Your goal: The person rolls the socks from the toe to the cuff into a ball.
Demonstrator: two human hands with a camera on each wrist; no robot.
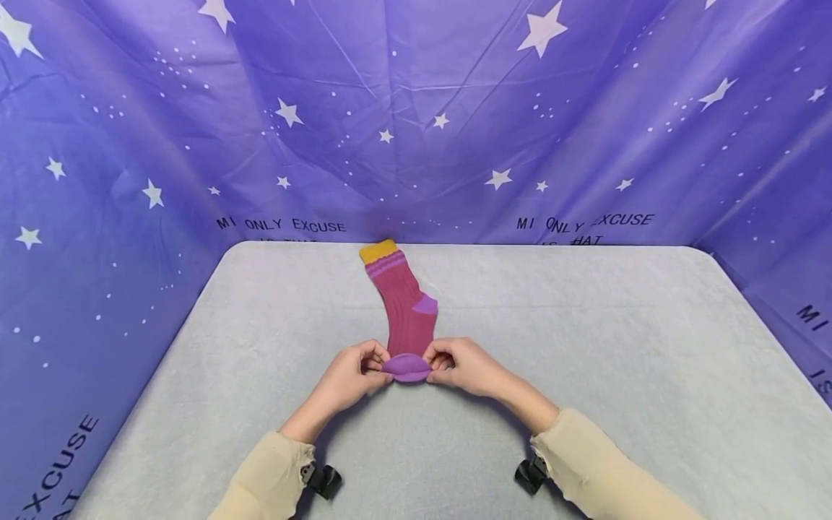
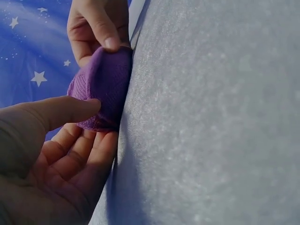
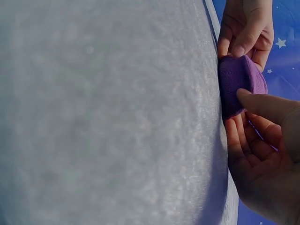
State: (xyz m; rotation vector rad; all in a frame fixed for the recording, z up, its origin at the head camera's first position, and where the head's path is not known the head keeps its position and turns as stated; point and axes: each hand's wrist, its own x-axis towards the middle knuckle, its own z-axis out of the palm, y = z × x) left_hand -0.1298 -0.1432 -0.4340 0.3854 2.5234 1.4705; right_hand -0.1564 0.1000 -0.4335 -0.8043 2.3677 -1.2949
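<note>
A maroon sock (image 1: 408,318) with a purple heel (image 1: 425,304) lies on the grey tabletop (image 1: 585,347), yellow cuff (image 1: 378,251) at the far edge, purple toe (image 1: 407,367) nearest the person. The left hand (image 1: 351,372) pinches the toe's left side in a thumb-and-finger grip; the right hand (image 1: 466,366) likewise pinches its right. Beyond hangs a star-printed backdrop (image 1: 390,79).

Under the fingers (image 2: 101,152) was a light grey desk (image 1: 585,332), whose far corners (image 1: 702,257) were rounded. Beyond the fingers, and also to their left and right, hung a creased blue-violet cloth (image 1: 455,79), printed with white stars (image 1: 543,30) and black words (image 1: 624,220). A soft shadow (image 2: 125,192) lay on the desk near the fingers.
</note>
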